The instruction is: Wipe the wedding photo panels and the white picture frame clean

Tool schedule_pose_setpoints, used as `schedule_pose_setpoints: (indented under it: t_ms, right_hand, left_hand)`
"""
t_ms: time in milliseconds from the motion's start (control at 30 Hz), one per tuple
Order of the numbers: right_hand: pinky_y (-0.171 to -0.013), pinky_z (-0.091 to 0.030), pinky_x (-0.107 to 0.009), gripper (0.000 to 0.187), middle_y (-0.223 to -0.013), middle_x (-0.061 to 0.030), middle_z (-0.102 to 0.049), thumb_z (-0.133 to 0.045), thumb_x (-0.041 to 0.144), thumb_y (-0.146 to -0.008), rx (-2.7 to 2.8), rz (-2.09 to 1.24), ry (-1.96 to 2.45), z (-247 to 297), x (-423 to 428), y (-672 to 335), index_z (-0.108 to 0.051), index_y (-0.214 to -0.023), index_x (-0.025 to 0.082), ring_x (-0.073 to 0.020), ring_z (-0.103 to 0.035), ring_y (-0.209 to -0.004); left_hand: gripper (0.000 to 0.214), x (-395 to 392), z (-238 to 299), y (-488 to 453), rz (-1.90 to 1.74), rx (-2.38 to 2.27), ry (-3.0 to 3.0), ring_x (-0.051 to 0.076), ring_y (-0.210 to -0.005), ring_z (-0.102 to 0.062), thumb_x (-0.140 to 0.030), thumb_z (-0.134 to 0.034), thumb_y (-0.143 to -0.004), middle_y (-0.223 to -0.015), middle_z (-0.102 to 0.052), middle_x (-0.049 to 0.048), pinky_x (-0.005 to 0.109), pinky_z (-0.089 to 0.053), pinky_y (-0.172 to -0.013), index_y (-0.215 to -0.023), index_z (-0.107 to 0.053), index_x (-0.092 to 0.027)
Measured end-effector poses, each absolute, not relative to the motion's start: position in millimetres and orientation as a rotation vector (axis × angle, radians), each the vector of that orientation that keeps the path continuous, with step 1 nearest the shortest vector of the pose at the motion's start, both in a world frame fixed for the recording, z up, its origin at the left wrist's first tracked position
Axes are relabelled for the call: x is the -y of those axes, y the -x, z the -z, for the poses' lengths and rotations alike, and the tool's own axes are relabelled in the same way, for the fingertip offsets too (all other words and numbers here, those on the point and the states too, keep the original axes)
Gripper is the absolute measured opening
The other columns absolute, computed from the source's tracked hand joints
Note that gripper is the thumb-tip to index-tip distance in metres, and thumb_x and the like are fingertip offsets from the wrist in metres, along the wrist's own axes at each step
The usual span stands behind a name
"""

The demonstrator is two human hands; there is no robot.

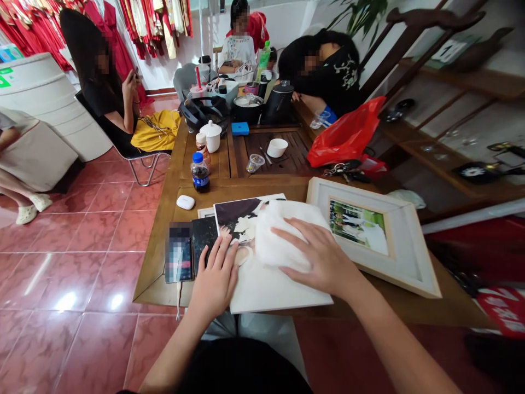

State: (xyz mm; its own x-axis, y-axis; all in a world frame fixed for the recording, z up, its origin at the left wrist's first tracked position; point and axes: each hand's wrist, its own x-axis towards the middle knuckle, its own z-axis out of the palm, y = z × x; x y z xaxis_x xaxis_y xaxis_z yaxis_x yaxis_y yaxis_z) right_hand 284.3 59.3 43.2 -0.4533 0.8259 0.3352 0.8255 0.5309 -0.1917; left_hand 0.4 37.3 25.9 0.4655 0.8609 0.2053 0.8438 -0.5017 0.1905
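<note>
There you go, your right hand (318, 257) spread open, pressing a white cloth (283, 235) flat; your left hand (215, 279), also open, pins a mounted photo print (274, 290) on the wooden table (158, 273).

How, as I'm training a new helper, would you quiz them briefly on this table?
1. What does the right hand press on?
2. True or false: the white oval case lies on the red tiled floor.
3. Which lies nearest the left hand? A: a black smartphone with a white cable; B: a red plastic bag; C: a black kettle.

Key: 1. A crumpled white cloth. 2. False: it lies on the brown wooden table. 3. A.
</note>
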Motion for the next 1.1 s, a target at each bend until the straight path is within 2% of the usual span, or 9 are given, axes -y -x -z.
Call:
schedule_pose_setpoints:
  t_ms: [233,500,667,833,1100]
  right_hand:
    - [-0.108,-0.039,-0.060,0.080,-0.154,-0.0142,-0.046,-0.065,0.043,-0.084,2.380,-0.056,1.280,-34.2,2.2,-298.8,-0.037,-0.158,0.033,-0.0402,-0.047,-0.137]
    - [-0.111,-0.032,-0.063,0.082,-0.155,-0.0168,-0.044,-0.070,0.046,-0.077,2.458,0.020,1.231,-40.6,10.0,-267.7,-0.044,-0.153,0.030,-0.0416,-0.043,-0.140]
    - [-0.111,-0.030,-0.062,0.080,-0.152,-0.0174,-0.048,-0.071,0.046,-0.075,2.504,-0.012,1.190,-42.7,-8.1,-257.1,-0.048,-0.151,0.029,-0.0400,-0.046,-0.138]
    - [-0.112,-0.031,-0.060,0.075,-0.149,-0.0154,-0.052,-0.068,0.051,-0.081,2.497,-0.062,1.252,-45.6,-46.9,-259.4,-0.050,-0.150,0.030,-0.0378,-0.047,-0.137]
    - [-0.111,-0.031,-0.056,0.069,-0.150,-0.0157,-0.051,-0.060,0.061,-0.090,2.427,-0.069,1.352,-54.7,-124.9,-250.6,-0.050,-0.150,0.028,-0.0357,-0.046,-0.137]
  left_hand:
    - [0.053,-37.1,-26.1,-0.7,-0.437,-1.527,-2.628,0.023,-0.156,-0.028,-0.027,-0.032,-0.107,-0.167,-0.035,0.0064,0.047,-0.025,-0.126,-0.160,-0.030,-0.021]
    - [0.053,-37.0,-26.1,-1.4,-0.425,-1.533,-2.629,0.023,-0.156,-0.028,-0.027,-0.033,-0.107,-0.166,-0.036,0.0065,0.047,-0.025,-0.126,-0.160,-0.031,-0.021]
    - [0.053,-37.7,-26.8,-1.3,-0.418,-1.534,-2.640,0.023,-0.156,-0.029,-0.028,-0.032,-0.108,-0.166,-0.036,0.0068,0.048,-0.028,-0.125,-0.160,-0.031,-0.020]
    - [0.052,-38.2,-25.3,-0.2,-0.417,-1.530,-2.642,0.023,-0.156,-0.028,-0.028,-0.032,-0.108,-0.166,-0.036,0.0067,0.048,-0.027,-0.125,-0.159,-0.032,-0.021]
    - [0.051,-39.0,-26.1,0.4,-0.405,-1.518,-2.637,0.023,-0.156,-0.028,-0.027,-0.029,-0.108,-0.167,-0.035,0.0066,0.049,-0.027,-0.124,-0.159,-0.031,-0.020]
